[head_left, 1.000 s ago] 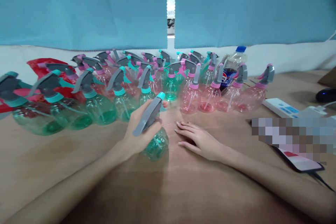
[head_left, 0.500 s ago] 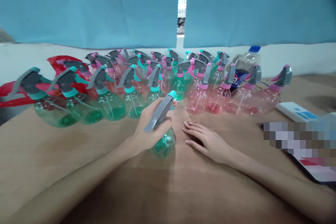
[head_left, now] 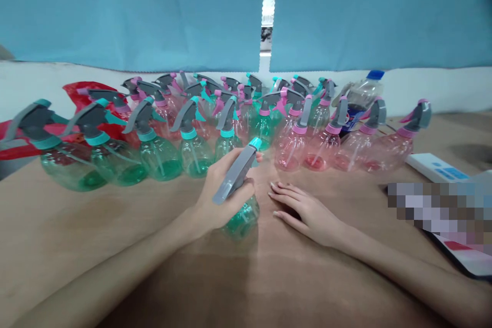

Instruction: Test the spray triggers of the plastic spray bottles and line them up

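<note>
My left hand (head_left: 217,189) is wrapped around the neck of a green spray bottle (head_left: 243,218) with a grey and teal trigger head, near the middle of the table. The bottle leans a little, and the fingers on its far side are partly hidden. My right hand (head_left: 307,210) lies palm down on the wood to the right, holding nothing, its fingers stretched toward the bottle but apart from it. Beyond my left hand stands a row of green spray bottles (head_left: 160,159). Past my right hand is a row of pink spray bottles (head_left: 315,156).
More mixed green and pink spray bottles crowd the back of the wooden table (head_left: 146,246). A red plastic bag (head_left: 90,87) lies at the left. A blue-capped drink bottle (head_left: 363,95), a white box (head_left: 436,166) and a partly blurred flat object (head_left: 465,256) are at the right.
The view has shifted slightly. My left hand keeps its grip on the green spray bottle, and my right hand still rests flat on the table.
</note>
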Demonstrator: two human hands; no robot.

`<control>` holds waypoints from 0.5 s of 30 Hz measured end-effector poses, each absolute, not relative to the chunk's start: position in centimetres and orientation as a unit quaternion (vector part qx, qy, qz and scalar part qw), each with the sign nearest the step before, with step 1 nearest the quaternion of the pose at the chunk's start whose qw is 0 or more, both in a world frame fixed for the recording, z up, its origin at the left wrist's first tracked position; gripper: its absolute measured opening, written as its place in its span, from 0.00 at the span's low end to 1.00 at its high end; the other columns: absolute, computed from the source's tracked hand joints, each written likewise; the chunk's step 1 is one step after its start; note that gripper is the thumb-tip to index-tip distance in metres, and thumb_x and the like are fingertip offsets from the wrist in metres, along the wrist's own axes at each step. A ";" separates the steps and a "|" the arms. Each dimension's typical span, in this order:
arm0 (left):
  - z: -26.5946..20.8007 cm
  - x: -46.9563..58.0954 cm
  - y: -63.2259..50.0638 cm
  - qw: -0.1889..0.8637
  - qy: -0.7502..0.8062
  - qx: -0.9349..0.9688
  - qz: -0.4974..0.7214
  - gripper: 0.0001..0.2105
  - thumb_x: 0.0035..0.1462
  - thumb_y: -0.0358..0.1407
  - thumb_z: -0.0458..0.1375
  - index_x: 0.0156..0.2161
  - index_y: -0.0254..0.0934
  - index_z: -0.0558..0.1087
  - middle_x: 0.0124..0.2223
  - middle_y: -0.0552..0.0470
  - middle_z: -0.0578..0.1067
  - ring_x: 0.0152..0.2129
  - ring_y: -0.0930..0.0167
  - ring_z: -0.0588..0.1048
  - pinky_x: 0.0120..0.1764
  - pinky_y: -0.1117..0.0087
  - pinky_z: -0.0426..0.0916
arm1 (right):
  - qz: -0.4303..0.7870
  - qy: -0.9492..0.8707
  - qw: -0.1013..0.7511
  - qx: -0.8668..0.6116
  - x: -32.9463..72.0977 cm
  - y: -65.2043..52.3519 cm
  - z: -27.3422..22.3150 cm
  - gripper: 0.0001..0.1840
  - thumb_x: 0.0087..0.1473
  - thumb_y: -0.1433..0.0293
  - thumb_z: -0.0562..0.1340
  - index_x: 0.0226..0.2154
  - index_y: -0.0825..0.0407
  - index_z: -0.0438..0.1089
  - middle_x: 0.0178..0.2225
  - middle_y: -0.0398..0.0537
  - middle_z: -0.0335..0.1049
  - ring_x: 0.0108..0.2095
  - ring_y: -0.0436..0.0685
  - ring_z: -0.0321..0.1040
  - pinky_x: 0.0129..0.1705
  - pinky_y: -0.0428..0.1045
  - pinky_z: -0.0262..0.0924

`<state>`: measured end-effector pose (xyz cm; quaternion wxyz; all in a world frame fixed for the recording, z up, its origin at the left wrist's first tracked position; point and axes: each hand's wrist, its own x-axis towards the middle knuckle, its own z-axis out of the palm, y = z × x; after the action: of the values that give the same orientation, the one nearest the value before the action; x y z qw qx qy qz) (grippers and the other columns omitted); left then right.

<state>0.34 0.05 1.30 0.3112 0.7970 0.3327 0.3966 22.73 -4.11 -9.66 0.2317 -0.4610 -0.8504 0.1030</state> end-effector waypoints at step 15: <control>1.0 0.3 0.2 0.301 0.327 0.798 0.407 0.13 0.52 0.30 0.53 0.44 0.38 0.69 0.40 0.51 0.74 0.26 0.73 0.71 0.33 0.68 0.67 | 0.113 -0.846 0.251 -0.457 22.7 -4.1 -9.7 0.23 0.62 0.61 0.56 0.58 0.49 0.64 0.60 0.52 0.62 0.62 0.63 0.56 0.62 0.64 0.54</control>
<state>0.29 0.22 0.96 0.3007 0.7982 0.3269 0.4069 22.74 -4.06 -9.73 0.2510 -0.4572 -0.8457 0.1126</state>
